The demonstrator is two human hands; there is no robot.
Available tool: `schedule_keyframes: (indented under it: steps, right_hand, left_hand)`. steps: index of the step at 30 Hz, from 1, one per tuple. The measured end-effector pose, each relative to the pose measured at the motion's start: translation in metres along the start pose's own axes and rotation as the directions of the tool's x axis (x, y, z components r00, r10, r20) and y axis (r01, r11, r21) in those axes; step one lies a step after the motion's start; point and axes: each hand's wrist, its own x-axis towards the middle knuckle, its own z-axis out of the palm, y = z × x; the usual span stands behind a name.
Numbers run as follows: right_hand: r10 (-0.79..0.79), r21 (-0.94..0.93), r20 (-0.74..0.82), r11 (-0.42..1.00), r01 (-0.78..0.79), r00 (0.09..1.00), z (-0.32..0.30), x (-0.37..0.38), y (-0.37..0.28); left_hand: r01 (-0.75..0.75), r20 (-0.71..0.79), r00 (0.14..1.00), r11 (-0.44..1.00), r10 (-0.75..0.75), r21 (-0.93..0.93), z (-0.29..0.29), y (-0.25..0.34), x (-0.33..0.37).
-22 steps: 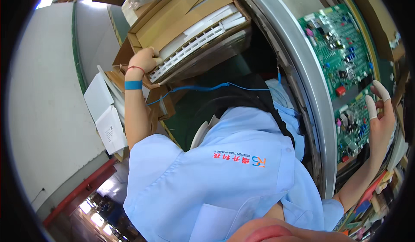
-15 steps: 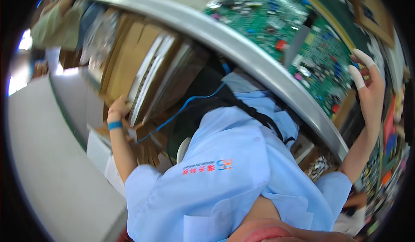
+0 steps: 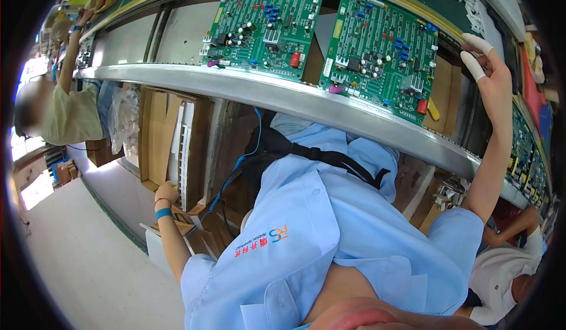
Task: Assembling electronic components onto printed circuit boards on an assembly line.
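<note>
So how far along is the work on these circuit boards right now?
Looks done: two green circuit boards already carry many parts. In hand: the left hand reaches into a cardboard box under the bench; the right hand, open, is raised beside the right board. Left: cannot tell.

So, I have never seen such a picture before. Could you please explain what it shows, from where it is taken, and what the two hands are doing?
The picture comes from a wide camera worn on a person's head, looking down, so straight edges appear bent. The light blue shirt belongs to that person.

The left hand, with a blue wristband, reaches down to a cardboard box holding white trays under the line. Whether its grip is closed I cannot tell.

The right hand, with white finger covers, is raised and open beside the conveyor, near its far edge.

Two green circuit boards lie on the conveyor behind a metal rail. Other people work at the left and lower right.
</note>
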Motion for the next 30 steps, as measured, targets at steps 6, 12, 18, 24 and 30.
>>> schedule_keyframes:
  steps: [6, 12, 18, 24, 30]
  right_hand:
    - [-0.319, -0.351, -0.142, 0.901, 0.254, 0.937, 0.008, 0.064, 0.037]
    - [-0.067, -0.617, -0.083, 0.787, 0.001, 0.994, -0.024, 0.128, 0.02]
    - [-0.133, -0.487, 0.055, 0.862, 0.143, 0.99, 0.003, 0.199, -0.043]
    - [0.079, -0.608, -0.026, 0.79, -0.078, 0.997, 0.048, 0.25, -0.028]
    - [-0.366, -0.707, -0.068, 0.674, 0.213, 0.928, 0.079, 0.314, 0.061]
  left_hand:
    - [0.007, -0.145, 0.989, 0.999, -0.013, -0.044, 0.025, -0.026, 0.004]
    - [-0.123, -0.169, 0.978, 0.992, 0.122, 0.005, -0.016, -0.015, 0.01]
    - [-0.234, -0.806, 0.591, 0.962, 0.027, -0.14, -0.146, 0.066, -0.059]
    - [-0.657, -0.937, 0.198, 0.748, 0.288, 0.091, -0.27, 0.21, -0.113]
    - [-0.856, -0.881, -0.231, 0.344, 0.412, 0.385, -0.343, 0.324, -0.127]
